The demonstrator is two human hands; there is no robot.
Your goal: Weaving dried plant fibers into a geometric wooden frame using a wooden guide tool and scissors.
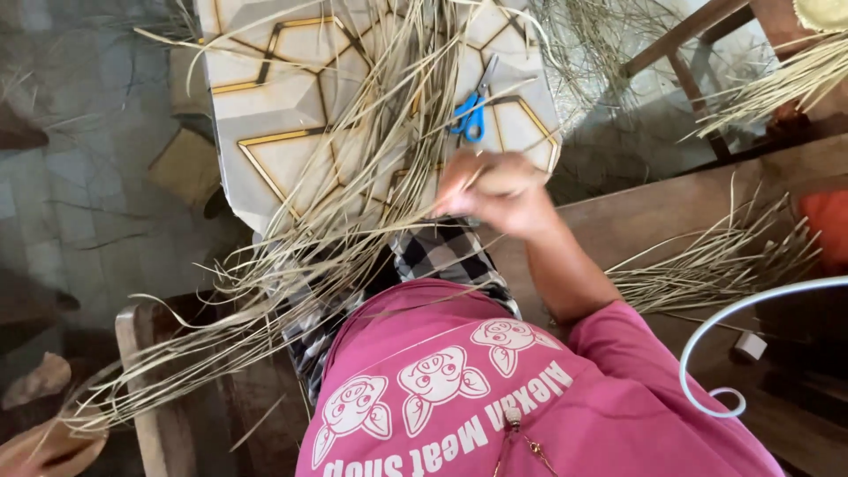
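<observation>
My right hand reaches forward over my lap, its fingers pinched shut on a few long dried straw-coloured strips. The strips fan up across a patterned board with gold lines and sweep down to the lower left as a thick bundle. At the bottom left corner my left hand, blurred and partly cut off, seems closed on the bundle's ends. Blue-handled scissors lie on the board just beyond my right hand. A black-and-white checked cloth covers my lap.
A wooden bench at the right carries another loose pile of strips. A white cable loops over it near a small white block. A wooden chair frame stands upper right. Tiled floor lies left.
</observation>
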